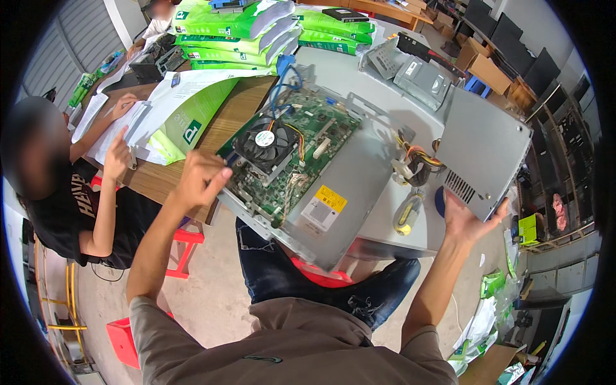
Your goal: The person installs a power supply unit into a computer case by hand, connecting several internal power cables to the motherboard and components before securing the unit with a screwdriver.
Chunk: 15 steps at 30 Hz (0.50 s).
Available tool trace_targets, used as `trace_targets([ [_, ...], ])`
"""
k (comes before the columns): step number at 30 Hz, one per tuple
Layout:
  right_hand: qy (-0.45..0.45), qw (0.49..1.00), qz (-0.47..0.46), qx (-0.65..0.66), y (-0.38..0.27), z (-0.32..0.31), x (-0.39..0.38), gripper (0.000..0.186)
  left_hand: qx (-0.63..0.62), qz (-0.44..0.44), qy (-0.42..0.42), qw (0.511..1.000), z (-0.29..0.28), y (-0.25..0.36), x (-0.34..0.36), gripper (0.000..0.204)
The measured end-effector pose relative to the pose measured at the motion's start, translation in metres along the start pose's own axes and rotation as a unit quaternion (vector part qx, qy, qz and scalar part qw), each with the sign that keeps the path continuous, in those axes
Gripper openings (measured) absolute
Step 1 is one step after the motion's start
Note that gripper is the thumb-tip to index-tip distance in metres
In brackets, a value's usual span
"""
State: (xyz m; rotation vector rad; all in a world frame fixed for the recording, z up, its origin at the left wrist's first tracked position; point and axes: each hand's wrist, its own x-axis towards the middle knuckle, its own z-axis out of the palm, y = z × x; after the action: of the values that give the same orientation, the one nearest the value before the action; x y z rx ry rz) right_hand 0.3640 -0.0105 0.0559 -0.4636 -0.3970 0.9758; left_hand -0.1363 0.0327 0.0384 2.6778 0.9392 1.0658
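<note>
An open computer case (343,221) lies tilted near me, its front edge past the table edge and slightly blurred. Inside are a green motherboard (328,131) and a black cooling fan (264,142) with a white hub. My left hand (202,179) is closed at the case's left rim, thumb out, fingertips partly hidden. To the right, my right hand (471,221) supports a grey metal power supply (484,151) from below at its near end. A bundle of coloured cables (417,160) runs from the power supply toward the case.
A screwdriver (405,215) with a clear and yellow handle lies between case and power supply. Metal drive brackets (420,80) stand behind. Green-and-white bags (234,35) are piled at the back left. A seated co-worker (96,212) is at left, hands over papers. Red stools (186,250) stand below.
</note>
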Motion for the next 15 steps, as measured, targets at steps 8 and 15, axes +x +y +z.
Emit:
trace_targets([
  [8, 0.000, 1.000, -0.002, 0.026, 0.009, -0.003, 0.001, 0.076, -0.042, -0.123, -0.095, 0.987, -0.021, -0.074, 0.046, 0.046],
  [15, -0.057, 0.997, -0.029, 0.036, -0.005, -0.003, -0.003, 0.078, 0.118, -0.159, 0.068, 0.978, 0.027, 0.081, 0.096, 0.011],
])
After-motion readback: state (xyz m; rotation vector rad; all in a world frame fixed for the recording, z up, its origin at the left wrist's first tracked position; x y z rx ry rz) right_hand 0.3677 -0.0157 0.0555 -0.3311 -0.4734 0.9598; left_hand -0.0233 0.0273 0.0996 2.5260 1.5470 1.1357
